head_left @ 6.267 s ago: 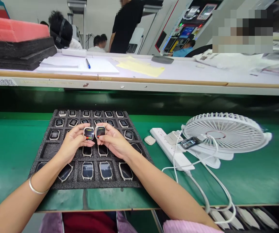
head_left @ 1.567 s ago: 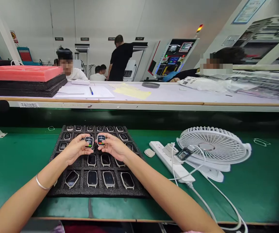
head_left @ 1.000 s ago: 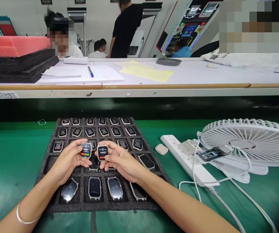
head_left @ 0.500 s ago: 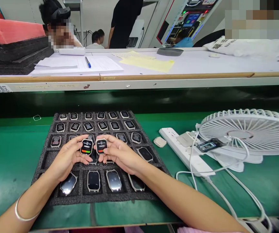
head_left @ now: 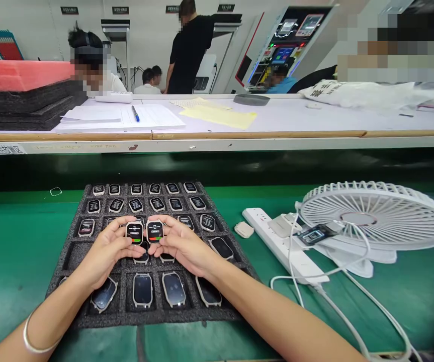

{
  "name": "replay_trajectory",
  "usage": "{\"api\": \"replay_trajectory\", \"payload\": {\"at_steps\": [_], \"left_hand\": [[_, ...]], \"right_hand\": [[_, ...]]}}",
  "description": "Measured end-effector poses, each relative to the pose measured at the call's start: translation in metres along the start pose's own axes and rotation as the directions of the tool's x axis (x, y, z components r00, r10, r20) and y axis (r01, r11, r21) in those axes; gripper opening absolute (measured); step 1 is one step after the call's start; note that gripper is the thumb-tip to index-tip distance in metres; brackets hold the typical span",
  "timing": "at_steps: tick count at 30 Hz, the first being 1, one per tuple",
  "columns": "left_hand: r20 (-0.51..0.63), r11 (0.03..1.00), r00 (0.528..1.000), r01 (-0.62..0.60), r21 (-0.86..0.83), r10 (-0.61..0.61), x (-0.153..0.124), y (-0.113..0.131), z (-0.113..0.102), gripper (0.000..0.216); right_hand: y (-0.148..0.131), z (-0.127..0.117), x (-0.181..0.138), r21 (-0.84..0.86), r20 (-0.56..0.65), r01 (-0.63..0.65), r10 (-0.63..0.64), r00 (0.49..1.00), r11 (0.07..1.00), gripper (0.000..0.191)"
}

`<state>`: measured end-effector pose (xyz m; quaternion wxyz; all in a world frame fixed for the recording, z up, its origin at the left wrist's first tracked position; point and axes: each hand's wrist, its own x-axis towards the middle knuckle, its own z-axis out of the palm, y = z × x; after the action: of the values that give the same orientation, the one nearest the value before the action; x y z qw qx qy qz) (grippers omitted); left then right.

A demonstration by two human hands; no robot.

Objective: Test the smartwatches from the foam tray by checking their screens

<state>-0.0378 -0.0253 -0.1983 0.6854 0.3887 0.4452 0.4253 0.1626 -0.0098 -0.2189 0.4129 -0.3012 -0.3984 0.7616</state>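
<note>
Holds a lit watch [head_left: 134,233] in the left hand [head_left: 105,251] and a second watch [head_left: 155,231] in the right hand [head_left: 182,246], side by side, faces up, just above a black foam tray [head_left: 74,251] of more watches. Wears a bangle [head_left: 31,343] on the left wrist. Works at a green bench [head_left: 13,251], with a power strip [head_left: 277,241] and white fan [head_left: 371,216] to the right.

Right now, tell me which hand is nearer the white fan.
Right. The right hand, holding one watch over the tray, is toward the fan; the left hand, holding another watch, is beyond it.
</note>
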Motion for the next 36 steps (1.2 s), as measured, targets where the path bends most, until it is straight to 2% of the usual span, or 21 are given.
{"api": "replay_trajectory", "payload": {"at_steps": [6,22,31,36], "left_hand": [[-0.004,1.0,1.0,-0.014,0.002,0.014,-0.0013,-0.0004,0.0013,0.053],[-0.029,1.0,0.999,-0.019,0.023,0.019,-0.0007,-0.0016,0.0045,0.062],[0.007,1.0,1.0,-0.015,-0.007,0.015,-0.0015,-0.0006,0.002,0.054],[-0.015,0.999,0.999,-0.049,0.016,0.05,-0.0016,-0.0018,0.002,0.053]], "right_hand": [[-0.0018,0.0,-0.0006,0.025,-0.022,0.044,-0.043,0.999,0.999,0.045],[-0.0016,-0.0008,0.0005,0.035,-0.007,0.031,-0.031,1.0,0.999,0.05],[-0.0021,-0.0002,0.0014,0.023,-0.028,0.034,-0.034,0.999,0.999,0.046],[-0.0029,0.0012,0.0001,0.019,-0.045,0.033,-0.032,0.998,0.999,0.047]]}}
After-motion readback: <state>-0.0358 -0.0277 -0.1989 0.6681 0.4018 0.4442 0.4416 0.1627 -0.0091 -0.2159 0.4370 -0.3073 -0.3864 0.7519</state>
